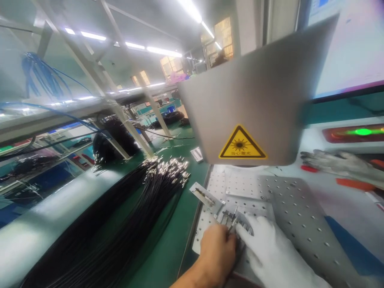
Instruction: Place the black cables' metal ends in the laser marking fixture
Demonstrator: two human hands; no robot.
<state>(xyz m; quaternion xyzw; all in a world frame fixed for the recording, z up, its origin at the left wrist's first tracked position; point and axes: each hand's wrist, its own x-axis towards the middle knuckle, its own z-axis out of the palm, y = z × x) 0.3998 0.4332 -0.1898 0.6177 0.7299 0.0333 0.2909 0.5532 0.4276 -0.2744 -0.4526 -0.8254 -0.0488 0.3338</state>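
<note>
My left hand point(216, 253) is bare and curled closed at the near edge of a perforated metal plate point(297, 212). My right hand point(267, 248) wears a white glove, its fingers pressed down beside the left. Both hands meet on a small metal fixture point(232, 219) holding several metal-tipped cable ends. What the left fingers pinch is hidden. A second small metal fixture point(205, 196) lies just beyond on the plate's left edge.
A large bundle of black cables with metal connectors point(144, 204) lies on the green bench to the left. A grey laser shield with a yellow warning label point(242, 145) hangs over the plate. Grey gloves point(339, 163) rest at right, under a monitor point(351, 48).
</note>
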